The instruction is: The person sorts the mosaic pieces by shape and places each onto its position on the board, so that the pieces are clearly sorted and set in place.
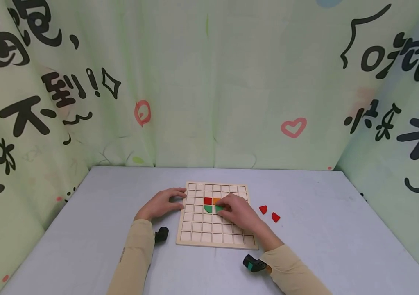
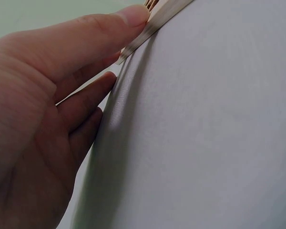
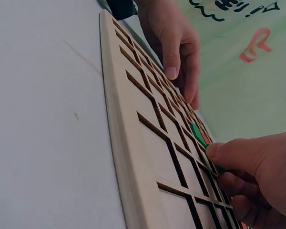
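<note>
A square wooden grid board (image 1: 196, 237) lies on the table. Near its middle sit a red square tile (image 1: 207, 201), an orange tile (image 1: 216, 201) partly under my fingers, and a green quarter-round tile (image 1: 208, 209). My right hand (image 1: 236, 209) pinches another green tile (image 1: 218, 208) at the cell beside it, its thumb (image 3: 229, 153) against the green in the right wrist view; the hand hides part of the tile. At the board's left edge, my left hand (image 1: 162, 203) rests with thumb and fingers spread apart, the thumb (image 2: 128, 19) on the wooden rim in the left wrist view.
Two red quarter-round tiles (image 1: 263, 209) lie loose on the white table (image 1: 305, 246), right of the board. Black wrist cameras (image 1: 161, 234) sit under both wrists. A pale green curtain with black lettering (image 1: 246, 82) encloses the table's back and sides.
</note>
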`<state>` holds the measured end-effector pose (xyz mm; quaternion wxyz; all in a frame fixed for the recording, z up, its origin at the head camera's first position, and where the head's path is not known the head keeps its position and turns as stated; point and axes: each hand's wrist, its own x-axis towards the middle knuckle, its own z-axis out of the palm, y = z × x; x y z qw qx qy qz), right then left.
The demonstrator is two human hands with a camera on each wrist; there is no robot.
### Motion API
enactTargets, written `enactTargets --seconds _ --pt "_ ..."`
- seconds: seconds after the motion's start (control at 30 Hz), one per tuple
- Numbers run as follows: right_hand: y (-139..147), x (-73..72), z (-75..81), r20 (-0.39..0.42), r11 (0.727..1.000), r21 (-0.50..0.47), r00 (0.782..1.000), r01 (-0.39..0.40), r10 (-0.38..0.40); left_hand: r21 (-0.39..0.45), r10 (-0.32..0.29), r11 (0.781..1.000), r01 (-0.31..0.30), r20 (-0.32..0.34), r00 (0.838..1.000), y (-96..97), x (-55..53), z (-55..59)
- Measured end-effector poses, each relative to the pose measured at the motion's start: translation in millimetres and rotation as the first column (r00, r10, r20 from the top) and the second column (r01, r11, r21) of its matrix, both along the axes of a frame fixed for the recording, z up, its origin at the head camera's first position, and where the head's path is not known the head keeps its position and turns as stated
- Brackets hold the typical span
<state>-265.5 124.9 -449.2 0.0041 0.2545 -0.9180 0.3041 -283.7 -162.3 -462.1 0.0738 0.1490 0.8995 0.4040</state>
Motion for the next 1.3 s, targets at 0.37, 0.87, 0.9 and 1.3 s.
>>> enactTargets --seconds 0.37,0.87,0.9,1.3 --pt "-5.6 2.4 -1.6 -0.027 1.000 0.020 1.000 -0.012 0.013 -0.001 0.006 1.000 -0.006 0.011 1.000 -0.2 -0.4 -1.9" --pt "-10.5 1.2 -2.3 -0.024 1.000 0.005 1.000 0.014 -0.014 -0.002 -0.001 1.000 0.001 -0.002 1.000 -1.2 0.6 -0.4" --pt "-10.4 1.2 -2.7 -0.024 1.000 0.004 1.000 0.015 -0.015 -0.003 -0.001 1.000 0.001 0.000 1.000 -1.3 0.5 -0.8" --pt "-10.9 -0.6 -5.9 -0.044 1.000 0.008 0.999 0.022 -0.022 -0.019 -0.009 1.000 0.009 -0.010 1.000 -1.7 -1.5 -2.8"
